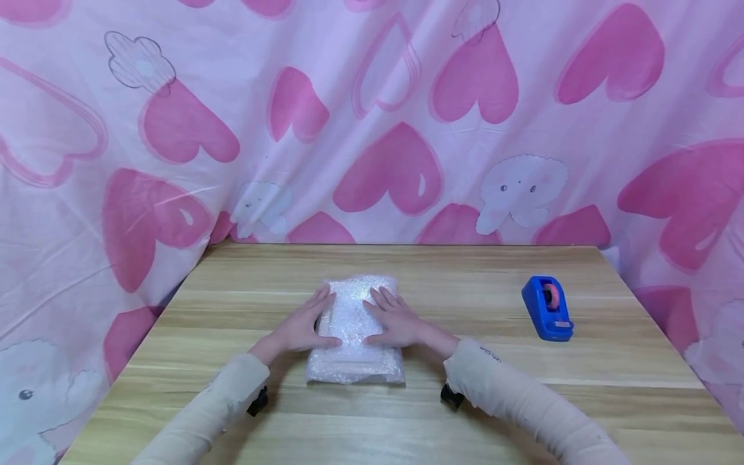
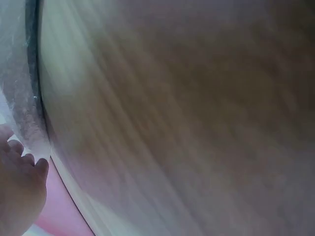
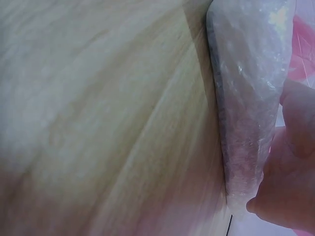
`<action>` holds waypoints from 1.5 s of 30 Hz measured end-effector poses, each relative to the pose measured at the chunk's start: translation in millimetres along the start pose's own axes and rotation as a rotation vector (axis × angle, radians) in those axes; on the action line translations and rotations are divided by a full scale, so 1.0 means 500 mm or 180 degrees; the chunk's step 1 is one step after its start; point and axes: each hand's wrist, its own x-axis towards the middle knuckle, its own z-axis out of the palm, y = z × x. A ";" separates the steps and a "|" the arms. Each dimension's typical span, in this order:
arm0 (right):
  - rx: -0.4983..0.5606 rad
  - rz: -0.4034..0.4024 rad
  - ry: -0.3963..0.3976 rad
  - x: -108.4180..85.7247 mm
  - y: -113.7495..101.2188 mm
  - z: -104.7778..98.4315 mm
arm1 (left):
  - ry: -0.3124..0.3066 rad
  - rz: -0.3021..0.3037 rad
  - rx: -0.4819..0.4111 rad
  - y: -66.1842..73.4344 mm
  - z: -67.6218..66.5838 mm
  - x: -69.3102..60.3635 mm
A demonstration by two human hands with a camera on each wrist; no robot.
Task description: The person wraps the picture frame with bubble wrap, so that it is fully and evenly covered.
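Note:
A flat bundle of clear bubble wrap (image 1: 351,316) lies on the wooden table in the head view, and what is inside it cannot be made out. On its left edge rests my left hand (image 1: 305,324), fingers stretched out and thumb on the top. My right hand (image 1: 396,321) lies over the right side with its fingers spread. The left wrist view shows the wrap's side (image 2: 19,73) and the fingertips (image 2: 29,160) beside it. In the right wrist view the wrap (image 3: 248,88) stands thick above the tabletop, with the hand (image 3: 290,182) against it.
A blue tape dispenser (image 1: 546,310) with a pink roll stands on the right of the table (image 1: 465,278). Behind the table and along both sides hangs a pink curtain (image 1: 325,174) with hearts.

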 end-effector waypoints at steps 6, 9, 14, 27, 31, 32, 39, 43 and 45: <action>0.0232 -0.0113 0.0105 0.001 0.009 0.010 | 0.0045 -0.0004 0.0095 0.004 0.001 0.005; 0.0132 -0.0042 0.0093 0.005 0.009 0.014 | 0.0008 0.0019 0.0170 0.007 -0.003 0.006; -0.0036 0.0115 -0.0005 0.003 -0.006 0.008 | -0.0085 0.0018 0.0192 0.010 -0.005 0.006; 0.0623 0.0053 0.0360 -0.003 -0.015 -0.006 | -0.0187 -0.0099 0.0168 0.019 -0.008 0.005; 0.1396 -0.0057 0.0401 -0.019 -0.011 -0.030 | -0.0210 -0.0117 0.0178 0.019 -0.010 0.006; 0.1549 -0.0101 0.0398 -0.025 -0.006 -0.038 | -0.0200 -0.0102 0.0160 0.019 -0.010 0.007; 0.1819 -0.0186 0.0689 -0.090 0.066 -0.096 | -0.0156 -0.0061 0.0163 0.018 -0.013 0.008; 0.1680 0.0004 0.0854 -0.150 0.121 -0.127 | -0.0181 -0.0089 0.0117 0.019 -0.012 0.008; 0.1546 0.0163 0.0921 -0.186 0.147 -0.140 | -0.0195 -0.0101 0.0100 0.020 -0.011 0.007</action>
